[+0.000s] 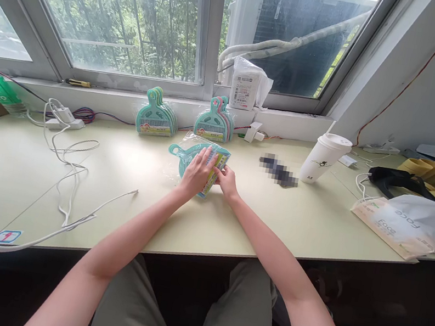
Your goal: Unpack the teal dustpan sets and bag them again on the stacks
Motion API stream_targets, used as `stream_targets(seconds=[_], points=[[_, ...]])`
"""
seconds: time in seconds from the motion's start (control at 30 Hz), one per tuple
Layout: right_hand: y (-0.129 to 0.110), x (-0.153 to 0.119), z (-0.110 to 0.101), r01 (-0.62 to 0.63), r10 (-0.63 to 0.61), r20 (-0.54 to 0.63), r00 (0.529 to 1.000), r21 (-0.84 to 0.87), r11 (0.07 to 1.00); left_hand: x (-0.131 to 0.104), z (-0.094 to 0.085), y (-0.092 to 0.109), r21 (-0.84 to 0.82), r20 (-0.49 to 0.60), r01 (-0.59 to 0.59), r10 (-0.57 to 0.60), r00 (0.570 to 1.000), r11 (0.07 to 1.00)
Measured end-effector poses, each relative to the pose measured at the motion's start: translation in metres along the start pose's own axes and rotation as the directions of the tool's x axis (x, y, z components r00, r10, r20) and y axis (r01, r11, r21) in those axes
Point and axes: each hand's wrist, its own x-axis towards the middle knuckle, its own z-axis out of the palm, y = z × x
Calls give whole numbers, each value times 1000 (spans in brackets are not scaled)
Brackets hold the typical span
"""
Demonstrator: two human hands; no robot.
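A teal dustpan set (187, 162) in clear plastic wrap is at the middle of the table, its looped handle pointing left. My left hand (198, 171) lies flat over it with fingers stretched out. The fingers of my right hand (226, 181) pinch its right edge, beside a yellow-green printed label. Behind it, two groups of similar wrapped dustpans lean upright against the window ledge: one on the left (158, 114), mostly teal, and one on the right (214, 120) with teal and pink edges.
White cables (73, 178) trail over the left of the table (107, 222). A white lidded cup (324, 158) with a straw stands on the right, near a pixelated dark item (278, 171). A tissue pack (394, 226) lies far right. A wrapped box (245, 90) sits on the ledge.
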Motion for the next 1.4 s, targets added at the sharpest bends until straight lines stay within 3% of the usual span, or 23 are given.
stream_targets(seconds=[0.17, 0.3, 0.37, 0.43, 0.5, 0.53, 0.57, 0.63, 0.67, 0.7, 0.73, 0.77, 0.87, 0.93, 0.97, 1.03, 1.13, 1.3, 1.4], points=[[-2, 2, -3, -11, 13, -54, 998, 25, 1000, -3, 5, -1, -171, 20, -25, 28, 999, 985], [-4, 2, -6, 20, -19, -89, 996, 10, 1000, -7, 8, 4, -433, 27, -170, 201, 979, 885], [-5, 0, -6, 44, -45, -87, 995, -6, 999, -8, 8, 9, -502, 12, -190, 227, 974, 844], [-7, -2, -5, 63, -63, -82, 995, -1, 998, -9, 7, 16, -475, -9, -157, 173, 985, 866], [-10, -2, -5, 71, -69, -94, 993, 25, 997, -8, 4, 20, -368, -104, -73, 37, 994, 927], [-11, -1, -6, 71, -66, -112, 992, 43, 997, -7, 2, 21, -309, -190, 4, -66, 979, 951], [-12, -1, -7, 72, -62, -135, 989, 64, 995, -6, 0, 19, -269, -292, 105, -184, 939, 958], [-14, 2, -8, 70, -50, -181, 982, 108, 992, -1, -4, 13, -296, -448, 315, -422, 788, 902], [-14, 3, -10, 70, -44, -197, 979, 129, 989, 2, -4, 9, -370, -459, 382, -524, 718, 847], [-15, 5, -10, 69, -38, -206, 978, 147, 987, 4, -3, 5, -474, -406, 412, -608, 682, 778], [-14, 6, -11, 68, -33, -214, 976, 162, 984, 7, -1, 1, -597, -299, 414, -669, 681, 688], [-14, 7, -12, 68, -30, -219, 975, 171, 983, 9, 2, 0, -717, -150, 404, -692, 706, 568], [-11, 8, -13, 76, -29, -257, 966, 176, 982, 8, 16, 6, -904, 261, 403, -561, 786, 144], [-9, 8, -15, 86, -29, -292, 956, 182, 979, 4, 23, 15, -914, 374, 403, -464, 803, -40], [-9, 8, -16, 90, -28, -305, 952, 190, 978, 2, 25, 20, -911, 400, 404, -427, 811, -87], [-9, 9, -18, 88, -17, -315, 949, 211, 974, 0, 26, 23, -896, 438, 432, -380, 815, -106], [-12, 9, -18, 75, 8, -313, 950, 252, 965, 2, 20, 13, -876, 459, 481, -386, 800, -45], [-15, 6, -13, 54, 11, -270, 963, 232, 971, 6, 16, -11, -898, 414, 440, -360, 836, -11], [-15, 6, -13, 21, 29, -240, 970, 204, 979, 4, 20, -11, -900, 413, 434, -392, 822, -40]])
